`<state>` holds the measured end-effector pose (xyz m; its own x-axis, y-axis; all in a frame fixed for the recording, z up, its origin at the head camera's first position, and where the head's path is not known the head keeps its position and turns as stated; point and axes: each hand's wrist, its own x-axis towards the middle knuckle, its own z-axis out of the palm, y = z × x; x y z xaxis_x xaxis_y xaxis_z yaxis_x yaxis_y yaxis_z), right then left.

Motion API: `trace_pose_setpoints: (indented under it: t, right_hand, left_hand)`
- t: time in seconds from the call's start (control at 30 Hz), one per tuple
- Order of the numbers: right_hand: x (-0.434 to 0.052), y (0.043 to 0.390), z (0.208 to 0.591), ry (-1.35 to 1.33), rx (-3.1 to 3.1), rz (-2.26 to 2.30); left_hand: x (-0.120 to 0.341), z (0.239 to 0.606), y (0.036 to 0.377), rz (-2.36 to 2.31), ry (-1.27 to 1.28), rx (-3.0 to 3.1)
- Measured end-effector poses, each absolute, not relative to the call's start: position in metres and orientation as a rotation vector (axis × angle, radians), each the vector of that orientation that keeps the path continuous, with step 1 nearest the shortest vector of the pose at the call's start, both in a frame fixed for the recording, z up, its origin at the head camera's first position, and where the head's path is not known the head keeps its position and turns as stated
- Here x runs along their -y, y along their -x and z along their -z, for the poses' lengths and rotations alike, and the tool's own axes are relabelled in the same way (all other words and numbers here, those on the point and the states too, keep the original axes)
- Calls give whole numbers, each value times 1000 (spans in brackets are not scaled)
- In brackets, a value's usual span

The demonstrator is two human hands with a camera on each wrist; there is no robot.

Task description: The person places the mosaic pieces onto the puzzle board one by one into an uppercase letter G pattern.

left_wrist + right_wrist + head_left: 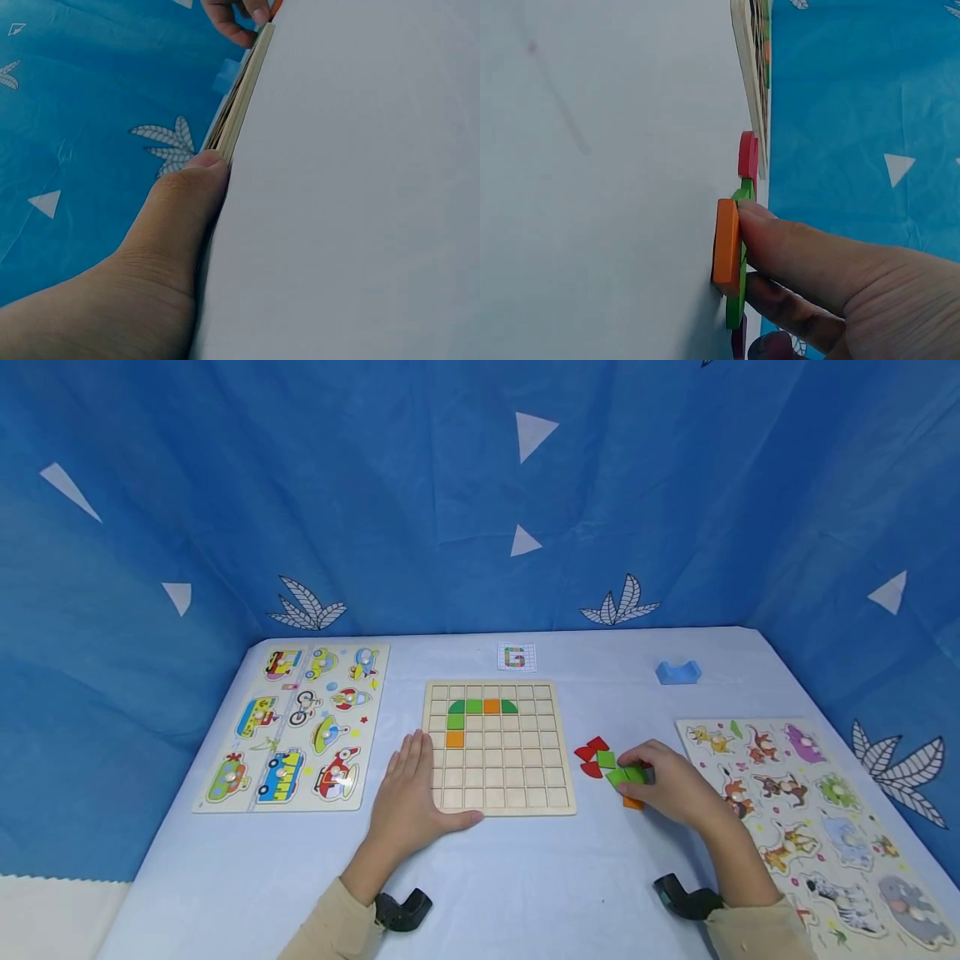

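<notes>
A wooden grid board (517, 768) lies mid-table, with a row of green and orange tiles in its upper part and a green tile (455, 722) and an orange tile (454, 739) below the row's left end. Against the board's left edge and lower left corner rests my left hand (408, 802), fingers straight, thumb spread along the near edge. To the right of the board, my right hand (671, 785) pinches a green square tile (636, 774) between thumb and fingers, among loose pieces. Beside it lie an orange tile (726, 246) and red rounded pieces (591, 769).
A small card (517, 657) with a coloured G pattern lies behind the board. A vehicle puzzle (292, 727) lies at left, an animal puzzle (817, 827) at right. A blue notched block (678, 673) stands at the back right. Blue curtains surround the white table.
</notes>
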<state>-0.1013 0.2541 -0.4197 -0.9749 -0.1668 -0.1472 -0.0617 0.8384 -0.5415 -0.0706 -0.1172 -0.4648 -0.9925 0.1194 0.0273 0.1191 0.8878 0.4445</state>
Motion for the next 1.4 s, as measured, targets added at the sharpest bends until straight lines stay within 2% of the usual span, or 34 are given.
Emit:
trace_pose_setpoints:
  t: [0.73, 1.1, 1.4]
  right_hand:
    - [-250, 117, 428, 153, -2779, 1088]
    - [-212, 132, 428, 245, -2748, 1225]
    - [-162, 138, 430, 287, -2682, 1303]
  left_hand:
    - [117, 464, 71, -710, -177, -3025]
    - [116, 464, 71, -693, -195, -3003]
    - [117, 462, 71, -695, -201, -3031]
